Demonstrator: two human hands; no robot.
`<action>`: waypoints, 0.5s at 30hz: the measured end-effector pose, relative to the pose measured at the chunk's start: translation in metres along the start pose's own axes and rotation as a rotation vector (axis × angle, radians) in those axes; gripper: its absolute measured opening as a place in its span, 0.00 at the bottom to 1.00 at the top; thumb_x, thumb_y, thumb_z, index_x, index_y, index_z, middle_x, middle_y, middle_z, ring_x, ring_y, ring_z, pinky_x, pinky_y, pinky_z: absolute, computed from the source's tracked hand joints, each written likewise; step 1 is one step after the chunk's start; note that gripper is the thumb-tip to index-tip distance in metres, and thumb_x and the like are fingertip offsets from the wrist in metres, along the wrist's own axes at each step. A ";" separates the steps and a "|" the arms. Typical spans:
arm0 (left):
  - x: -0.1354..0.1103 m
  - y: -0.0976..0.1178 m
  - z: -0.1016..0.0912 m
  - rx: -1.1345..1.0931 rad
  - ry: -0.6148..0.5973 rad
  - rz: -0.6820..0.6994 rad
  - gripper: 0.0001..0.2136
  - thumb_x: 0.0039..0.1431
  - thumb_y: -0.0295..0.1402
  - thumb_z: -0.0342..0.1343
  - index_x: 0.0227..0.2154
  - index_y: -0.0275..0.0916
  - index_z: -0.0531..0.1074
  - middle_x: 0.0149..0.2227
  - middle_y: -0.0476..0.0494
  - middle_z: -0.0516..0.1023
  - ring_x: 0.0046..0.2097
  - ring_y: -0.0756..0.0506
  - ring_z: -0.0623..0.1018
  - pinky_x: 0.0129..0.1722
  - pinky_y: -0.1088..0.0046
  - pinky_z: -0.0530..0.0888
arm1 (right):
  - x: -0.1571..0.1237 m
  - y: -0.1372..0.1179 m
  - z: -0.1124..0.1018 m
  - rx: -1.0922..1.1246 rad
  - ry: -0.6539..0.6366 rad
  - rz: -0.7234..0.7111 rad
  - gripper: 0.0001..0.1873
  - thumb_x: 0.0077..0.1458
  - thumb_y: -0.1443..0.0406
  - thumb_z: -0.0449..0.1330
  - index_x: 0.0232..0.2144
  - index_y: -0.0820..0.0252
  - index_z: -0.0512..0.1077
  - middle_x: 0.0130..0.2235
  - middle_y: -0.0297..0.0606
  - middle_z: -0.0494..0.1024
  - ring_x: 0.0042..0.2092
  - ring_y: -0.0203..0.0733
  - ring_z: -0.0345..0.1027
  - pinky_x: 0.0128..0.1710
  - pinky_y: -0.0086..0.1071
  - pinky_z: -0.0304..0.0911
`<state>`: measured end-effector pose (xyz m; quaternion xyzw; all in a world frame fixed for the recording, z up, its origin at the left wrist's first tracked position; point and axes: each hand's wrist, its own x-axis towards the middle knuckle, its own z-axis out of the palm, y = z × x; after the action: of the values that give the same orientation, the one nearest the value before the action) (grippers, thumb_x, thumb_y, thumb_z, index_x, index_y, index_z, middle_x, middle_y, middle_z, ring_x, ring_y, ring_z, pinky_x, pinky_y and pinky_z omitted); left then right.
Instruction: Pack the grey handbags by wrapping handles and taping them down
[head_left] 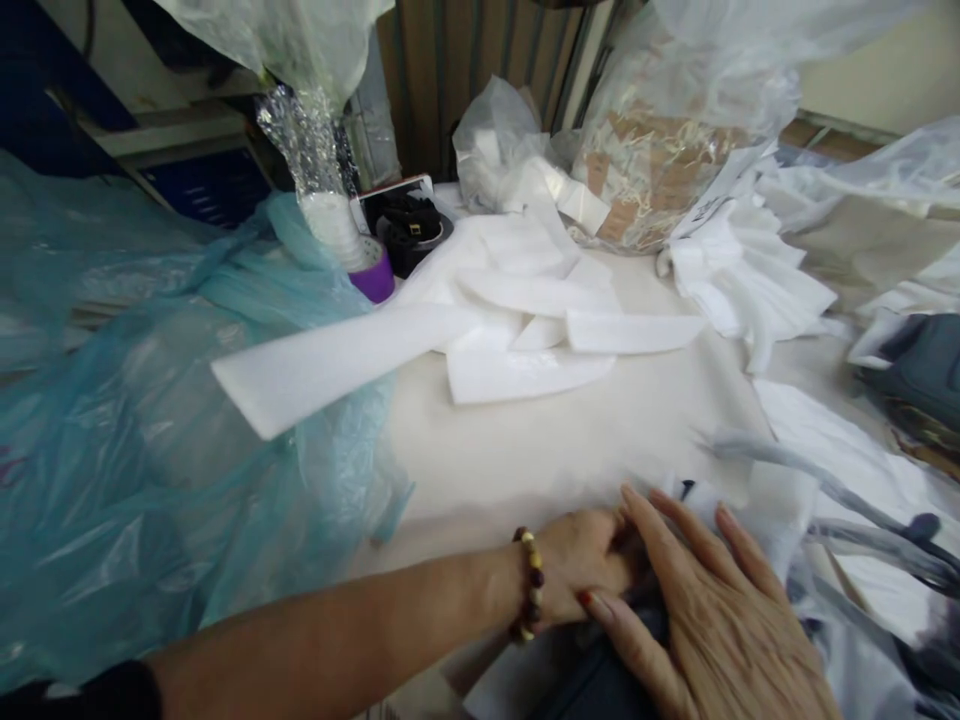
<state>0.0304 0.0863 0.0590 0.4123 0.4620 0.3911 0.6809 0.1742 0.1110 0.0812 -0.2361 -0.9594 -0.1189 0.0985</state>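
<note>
My left hand (581, 565), with a beaded bracelet (531, 585) at its wrist, is closed at the bottom centre. Its fingertips are hidden, so what it grips cannot be made out. Spread fingers mark my right hand (724, 630), which lies open over a dark item (611, 670) and close against the left. White tissue-like wrapping shows around this dark item, which is mostly covered by the hands. Just right of the hands lie grey straps (832, 480) in clear plastic.
White foam strips (345, 360) lie piled across the pale table (450, 460). Blue-green plastic bags (300, 530) spread along the left. Behind are a purple-rimmed tape roll (375, 275), a black item (412, 230) and a bag of brown packing (645, 170). White sheets (750, 260) lie right.
</note>
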 end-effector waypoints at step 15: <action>-0.082 -0.021 -0.035 0.728 -0.238 0.367 0.13 0.63 0.24 0.42 0.39 0.34 0.73 0.44 0.39 0.77 0.45 0.48 0.75 0.48 0.79 0.67 | -0.009 0.014 0.006 0.127 -0.052 -0.078 0.24 0.62 0.55 0.42 0.50 0.65 0.66 0.46 0.49 0.77 0.51 0.55 0.66 0.52 0.53 0.56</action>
<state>-0.0212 0.0107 0.0564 0.7436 0.4072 0.2669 0.4583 0.1882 0.1211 0.0759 -0.1946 -0.9757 -0.0553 0.0837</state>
